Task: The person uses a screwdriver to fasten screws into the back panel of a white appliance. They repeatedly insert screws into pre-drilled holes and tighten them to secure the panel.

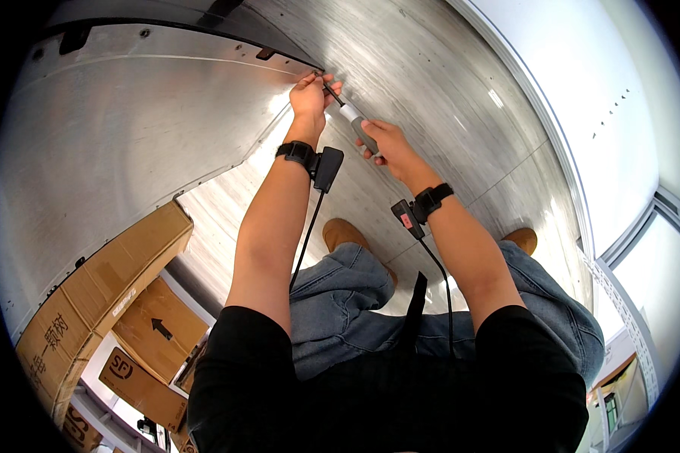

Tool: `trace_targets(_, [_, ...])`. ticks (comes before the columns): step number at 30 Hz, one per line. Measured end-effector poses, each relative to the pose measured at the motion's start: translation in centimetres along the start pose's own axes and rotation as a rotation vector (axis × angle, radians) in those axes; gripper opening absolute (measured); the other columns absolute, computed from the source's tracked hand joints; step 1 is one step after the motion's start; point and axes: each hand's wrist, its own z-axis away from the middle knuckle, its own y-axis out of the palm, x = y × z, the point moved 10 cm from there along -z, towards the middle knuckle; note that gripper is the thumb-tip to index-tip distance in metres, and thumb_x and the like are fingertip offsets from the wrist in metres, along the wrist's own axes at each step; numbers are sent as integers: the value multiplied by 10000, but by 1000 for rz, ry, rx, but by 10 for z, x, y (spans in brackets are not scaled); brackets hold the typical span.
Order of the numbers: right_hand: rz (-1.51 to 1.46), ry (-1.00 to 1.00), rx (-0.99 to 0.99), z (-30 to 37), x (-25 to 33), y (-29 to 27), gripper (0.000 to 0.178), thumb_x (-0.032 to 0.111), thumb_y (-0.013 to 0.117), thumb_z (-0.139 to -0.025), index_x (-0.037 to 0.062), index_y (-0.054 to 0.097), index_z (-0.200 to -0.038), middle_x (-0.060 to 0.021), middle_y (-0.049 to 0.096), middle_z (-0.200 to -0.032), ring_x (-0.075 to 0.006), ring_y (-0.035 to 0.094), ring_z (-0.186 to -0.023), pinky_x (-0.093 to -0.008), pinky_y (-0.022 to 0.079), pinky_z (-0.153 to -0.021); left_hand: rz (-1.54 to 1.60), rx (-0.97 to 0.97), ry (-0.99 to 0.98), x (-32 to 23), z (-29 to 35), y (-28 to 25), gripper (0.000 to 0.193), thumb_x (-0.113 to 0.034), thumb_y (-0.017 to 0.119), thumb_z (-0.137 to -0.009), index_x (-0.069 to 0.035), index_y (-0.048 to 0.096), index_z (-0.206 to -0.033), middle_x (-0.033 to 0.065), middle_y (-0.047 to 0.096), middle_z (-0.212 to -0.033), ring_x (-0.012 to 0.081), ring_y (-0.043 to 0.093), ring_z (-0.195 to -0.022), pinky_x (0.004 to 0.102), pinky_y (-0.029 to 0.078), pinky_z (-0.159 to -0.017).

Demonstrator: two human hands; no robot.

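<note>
The right hand (389, 143) grips a screwdriver (363, 130); left hand (308, 98) is near its tip, grip I cannot tell. Left of them: cardboard boxes (166, 323), contents hidden.

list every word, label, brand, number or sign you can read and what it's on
Wording not copied here.
Black arrow: on the middle carton.
Dark emblem, plus blurred small print: on the carton below it.
Similar emblem: on the bottom-left carton.
Dark characters: along the large carton at left.
Pale strip on that carton's edge: too small to read.
Red label on a black wrist device: print too small to read.
</note>
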Motion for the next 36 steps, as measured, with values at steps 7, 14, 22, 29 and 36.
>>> trace_targets(7, [-38,-16,18,-5,-4,-2,375,335,518,-939,55,560,-1185,-36,606,-886,-101,516,-599,-231,364,-477,19,40,15,2,-4,0,163,-54,382,-972,23,490,-1067,151,612,-1050,245,657,-850,330,576,-745])
trace_targets(14, [-67,-22,34,-7,-3,-4,338,323,511,-941,67,560,-1158,-37,606,-883,-97,524,-617,-228,357,-478,20,29,15,0,-3,1,157,-47,388,-971,24,486,-1071,149,616,-1041,252,657,-854,332,576,-747])
trace_targets(22, [-129,54,79,-12,-8,-4,351,322,523,-941,53,558,-1163,-43,601,-880,-104,526,-637,-241,366,-492,37,4,13,1,-4,-1,142,-42,406,-963,16,480,-1069,145,614,-1035,252,656,-847,337,576,-743])
trace_targets(29, [162,-24,-13,-26,-6,-10,400,292,587,-896,29,554,-1196,-45,592,-866,-155,538,-706,-314,414,-610,79,-18,17,7,-4,-3,123,-73,491,-940,-26,478,-1053,115,611,-988,234,652,-825,331,559,-700])
trace_targets(36, [617,-436,-308,-43,12,-22,439,185,713,-766,17,530,-1128,-159,543,-1062,-311,574,-876,-398,465,-773,-40,-152,2,16,-4,-10,280,-117,695,-836,-80,500,-1033,54,610,-865,154,595,-691,281,501,-589])
